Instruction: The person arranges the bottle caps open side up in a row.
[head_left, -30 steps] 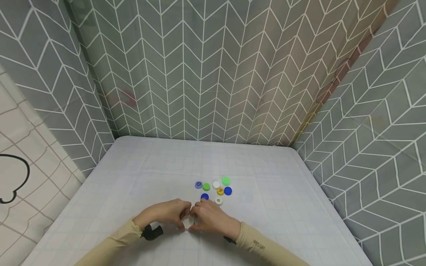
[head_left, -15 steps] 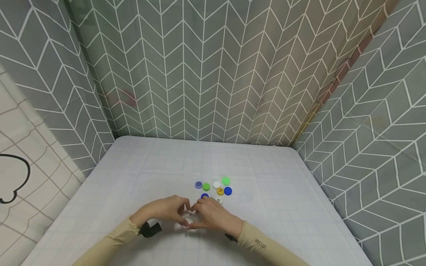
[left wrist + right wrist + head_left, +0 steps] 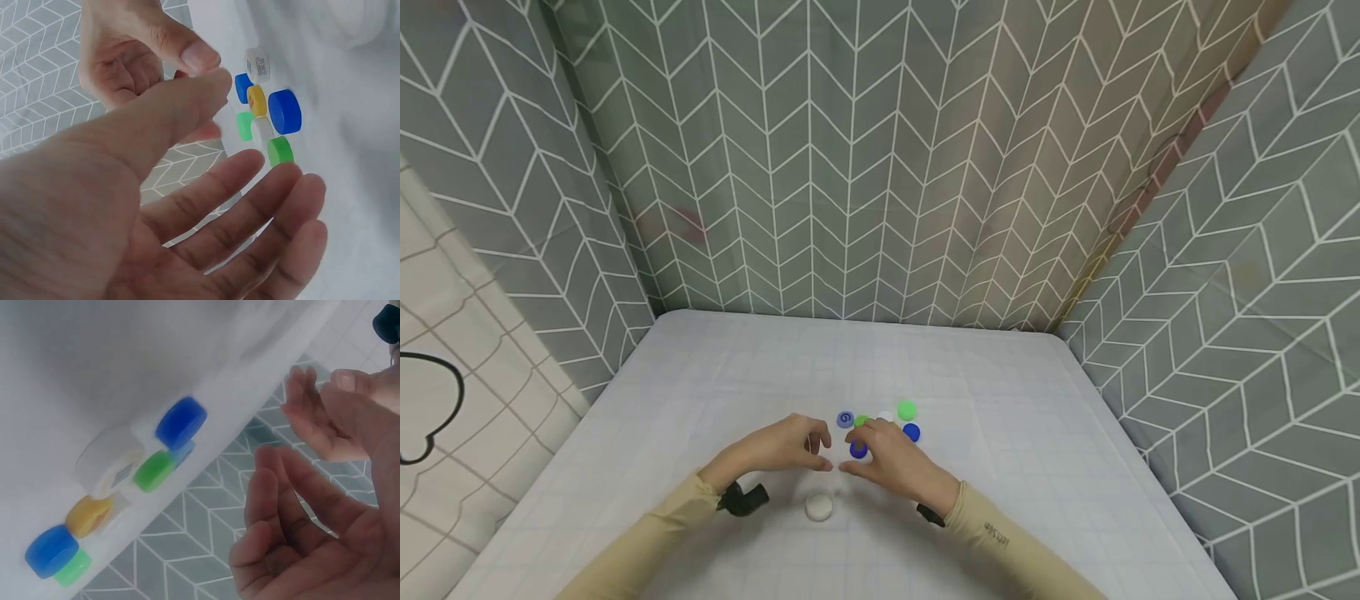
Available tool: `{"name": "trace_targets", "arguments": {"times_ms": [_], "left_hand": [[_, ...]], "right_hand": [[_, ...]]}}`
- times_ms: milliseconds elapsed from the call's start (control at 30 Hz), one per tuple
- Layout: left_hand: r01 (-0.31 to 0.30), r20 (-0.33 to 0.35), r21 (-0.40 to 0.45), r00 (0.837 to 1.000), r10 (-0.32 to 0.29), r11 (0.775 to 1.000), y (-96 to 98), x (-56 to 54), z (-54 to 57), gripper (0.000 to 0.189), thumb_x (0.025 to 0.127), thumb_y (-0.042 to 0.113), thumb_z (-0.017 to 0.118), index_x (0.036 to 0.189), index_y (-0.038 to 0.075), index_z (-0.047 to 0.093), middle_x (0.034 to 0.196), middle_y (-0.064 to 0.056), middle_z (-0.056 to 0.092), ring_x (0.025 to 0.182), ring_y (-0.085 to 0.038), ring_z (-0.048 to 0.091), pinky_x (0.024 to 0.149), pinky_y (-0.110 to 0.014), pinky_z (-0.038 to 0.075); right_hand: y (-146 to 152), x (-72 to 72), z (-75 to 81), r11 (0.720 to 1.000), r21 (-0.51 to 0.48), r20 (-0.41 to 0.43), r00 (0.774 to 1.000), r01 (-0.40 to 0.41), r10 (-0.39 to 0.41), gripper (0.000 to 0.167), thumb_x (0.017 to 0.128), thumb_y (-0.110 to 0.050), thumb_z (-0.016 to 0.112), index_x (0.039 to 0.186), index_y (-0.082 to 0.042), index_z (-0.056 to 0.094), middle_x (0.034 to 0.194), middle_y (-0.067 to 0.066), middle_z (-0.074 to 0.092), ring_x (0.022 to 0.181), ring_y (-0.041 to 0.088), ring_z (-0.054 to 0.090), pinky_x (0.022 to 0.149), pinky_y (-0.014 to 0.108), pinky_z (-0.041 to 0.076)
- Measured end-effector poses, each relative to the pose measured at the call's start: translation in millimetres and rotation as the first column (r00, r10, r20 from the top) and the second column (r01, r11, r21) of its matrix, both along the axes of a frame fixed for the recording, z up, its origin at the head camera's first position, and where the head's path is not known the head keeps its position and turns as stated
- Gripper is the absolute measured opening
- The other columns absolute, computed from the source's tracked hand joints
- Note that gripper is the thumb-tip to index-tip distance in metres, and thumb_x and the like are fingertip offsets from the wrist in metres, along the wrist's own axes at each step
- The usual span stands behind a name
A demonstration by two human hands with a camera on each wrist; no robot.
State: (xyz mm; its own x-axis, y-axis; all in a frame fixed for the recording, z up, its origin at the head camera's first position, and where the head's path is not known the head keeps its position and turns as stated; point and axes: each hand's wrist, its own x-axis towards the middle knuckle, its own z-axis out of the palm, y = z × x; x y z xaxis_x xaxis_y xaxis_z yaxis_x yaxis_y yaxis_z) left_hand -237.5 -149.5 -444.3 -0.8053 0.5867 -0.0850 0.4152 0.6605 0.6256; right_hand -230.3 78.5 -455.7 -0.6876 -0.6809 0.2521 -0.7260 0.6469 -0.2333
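A round white lid (image 3: 819, 506) lies by itself on the white-covered table, in front of my hands. My left hand (image 3: 784, 445) is raised over the table behind the lid, fingers spread and relaxed, holding nothing. Facing it, my right hand (image 3: 893, 460) hovers close to the bottle caps with loosely bent fingers and nothing between them. In the head view it overlaps a blue cap (image 3: 858, 451) and hides several others. The left wrist view has a yellow cap (image 3: 256, 100), a green cap (image 3: 280, 150) and a white cap with a printed square (image 3: 257, 64).
At the group's far side lie a purple-blue cap with a swirl (image 3: 846, 419), a light green cap (image 3: 907, 410) and another blue cap (image 3: 912, 432). Grey chevron-patterned curtains (image 3: 850, 167) hang around the table (image 3: 737, 358).
Both hands have let go of the white lid, lifted and moved away from it toward the caps. The lid now lies uncovered on the table. The head view has shifted slightly.
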Motion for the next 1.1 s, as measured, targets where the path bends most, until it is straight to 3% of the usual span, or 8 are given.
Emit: {"name": "trace_targets", "arguments": {"times_ms": [200, 433, 600, 833, 1100], "left_hand": [[-0.029, -0.019, 0.038, 0.999, 0.029, 0.999, 3.4, -12.9, -1.0, 0.031, 0.082, 0.027, 0.077, 0.1, 0.004, 0.066, 0.077, 0.004, 0.063, 0.069, -0.009, 0.057, 0.061, -0.024, 0.048], [-0.066, -0.027, 0.093, 0.997, 0.069, 0.993, 5.5, -28.0, -6.2, 0.027, 0.083, 0.02, 0.076, 0.099, 0.001, 0.067, 0.078, 0.002, 0.066, 0.071, -0.011, 0.058, 0.062, -0.026, 0.049], [-0.109, -0.018, 0.089, 0.994, 0.111, 0.99, 7.8, -36.6, -12.3, 0.026, 0.082, 0.019, 0.076, 0.1, 0.002, 0.066, 0.079, 0.0, 0.066, 0.071, -0.012, 0.058, 0.063, -0.027, 0.049], [-0.154, -0.017, 0.066, 0.988, 0.155, 0.986, 15.6, -50.6, -22.3, 0.029, 0.08, 0.018, 0.077, 0.101, 0.003, 0.065, 0.078, 0.0, 0.065, 0.069, -0.012, 0.058, 0.062, -0.027, 0.047], [-0.235, 0.028, 0.037, 0.972, 0.234, 0.971, 24.7, -60.9, -32.1, 0.041, 0.077, 0.017, 0.079, 0.111, 0.001, 0.063, 0.081, -0.003, 0.064, 0.071, -0.014, 0.059, 0.065, -0.03, 0.049]], "right_hand": [[1.8, -12.7, 0.5, 0.997, -0.072, 0.039, 0.999, 0.041, -0.038, 0.039, 0.085, -0.033, 0.074, 0.113, -0.008, 0.067, 0.096, 0.004, 0.07, 0.088, 0.018, 0.063, 0.076, 0.023, 0.051], [2.0, -26.7, -2.6, 0.992, -0.084, 0.044, 0.995, 0.097, -0.093, 0.037, 0.084, -0.031, 0.075, 0.111, -0.007, 0.067, 0.093, 0.004, 0.07, 0.083, 0.013, 0.059, 0.071, 0.021, 0.048], [0.0, -31.8, -5.5, 0.989, -0.05, 0.042, 0.989, 0.142, -0.139, 0.04, 0.085, -0.034, 0.074, 0.114, -0.008, 0.067, 0.094, 0.004, 0.07, 0.085, 0.015, 0.058, 0.073, 0.025, 0.044], [-4.2, -38.3, -10.9, 0.979, 0.042, 0.03, 0.979, 0.198, -0.2, 0.049, 0.087, -0.041, 0.07, 0.125, -0.011, 0.062, 0.116, 0.005, 0.067, 0.104, 0.023, 0.058, 0.087, 0.039, 0.043], [-6.3, -47.9, -17.0, 0.972, 0.094, 0.047, 0.974, 0.215, -0.22, 0.055, 0.087, -0.045, 0.068, 0.129, -0.011, 0.059, 0.118, 0.006, 0.065, 0.102, 0.023, 0.059, 0.081, 0.036, 0.044]]}}
